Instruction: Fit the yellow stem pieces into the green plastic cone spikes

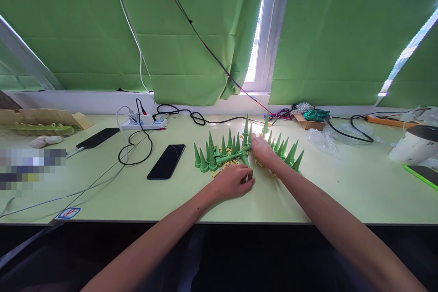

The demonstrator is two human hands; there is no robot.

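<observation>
Left fingers (247,185) half-curled, right fingers (254,140) bent among roughly twenty green cones (203,163); holds unclear; one power strip (159,123).

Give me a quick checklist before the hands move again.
1. Right hand at the green cones: ok.
2. Right hand's grip: cannot tell, hidden from view.
3. Left hand holding anything: cannot tell; it is curled in front of the cones.
4. Black phone apart from both hands: ok, left of the cones.
5. White container apart from the right arm: ok.
</observation>
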